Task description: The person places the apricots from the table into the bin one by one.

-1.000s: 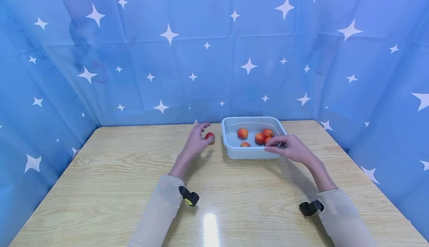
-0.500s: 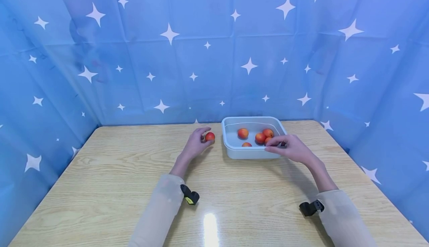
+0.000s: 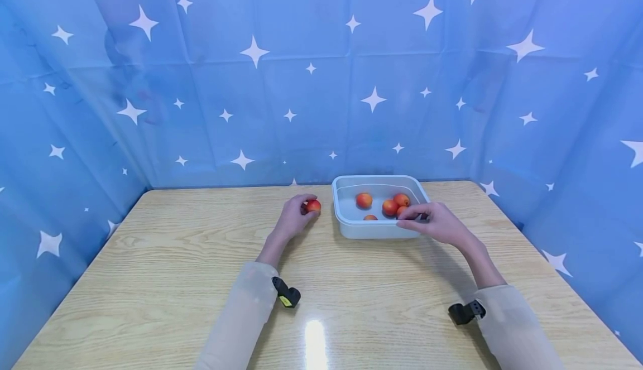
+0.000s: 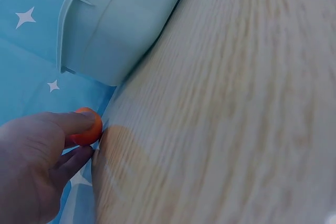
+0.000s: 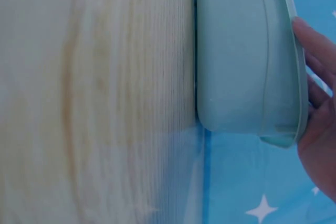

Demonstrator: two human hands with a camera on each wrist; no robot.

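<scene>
My left hand (image 3: 292,217) pinches a small red-orange fruit (image 3: 313,206) between thumb and fingers, low over the table left of a light blue plastic box (image 3: 379,231). In the left wrist view the thumb lies across the top of the fruit (image 4: 94,131), with fingers curled beneath it. At the box's near right corner my right hand (image 3: 436,222) grips the rim, thumb outside and fingers over the inside. Several similar fruits lie in the box, among them one at the left (image 3: 364,200) and a cluster at the right; the front wall partly hides one fruit (image 3: 370,217).
The box stands near the far edge of a light wooden table (image 3: 201,280). A blue curtain (image 3: 301,96) with white stars hangs behind and at both sides. Black wrist cameras sit on both sleeves, one at the left cuff (image 3: 286,292).
The left fingers have closed around the fruit, which has shifted and turned slightly under them. The right hand and the box have stayed in place.
</scene>
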